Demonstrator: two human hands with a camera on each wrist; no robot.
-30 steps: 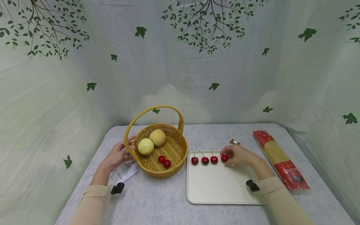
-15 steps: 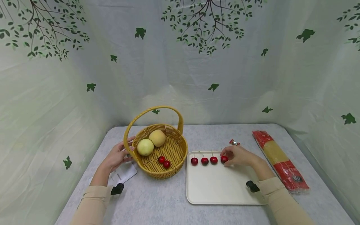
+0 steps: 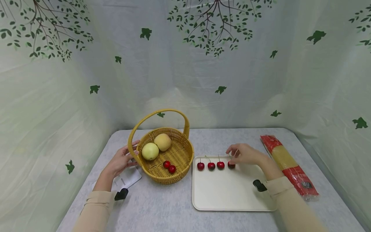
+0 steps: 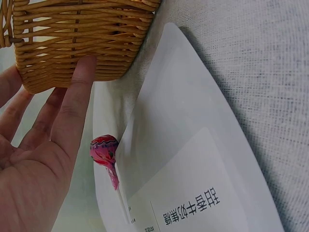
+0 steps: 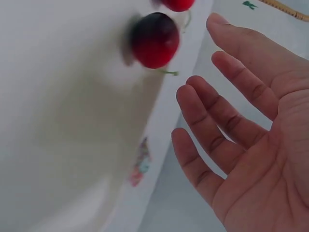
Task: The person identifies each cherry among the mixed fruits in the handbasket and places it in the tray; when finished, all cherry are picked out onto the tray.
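My left hand [image 3: 119, 162] rests its fairly straight fingers against the outside of the wicker basket [image 3: 180, 154], near the handle's left foot. Inside the basket lie two round yellowish fruits, one pale green-yellow [image 3: 150, 151] and one orange-yellow [image 3: 162, 142], and a pair of red cherries [image 3: 169, 167]. Over the back right of the cream tray [image 3: 229, 193], my right hand [image 3: 247, 155] has its fingers spread and holds nothing. Just below its fingertips sits the rightmost cherry [image 5: 155, 40], at the end of a row of several stemmed cherries [image 3: 211, 166] along the tray's back edge.
A white packet with printed label [image 4: 193, 145] lies under the left forearm, a pink-wrapped lollipop [image 4: 105, 151] beside it. Behind the tray's back edge, a small wrapped candy [image 5: 140, 163] shows in the right wrist view. A red and yellow noodle packet [image 3: 290, 166] lies at right.
The right hand has let go of the rightmost cherry and lifted slightly up and back, its fingers opening. The cherry stays on the tray. The left hand and basket have not moved.
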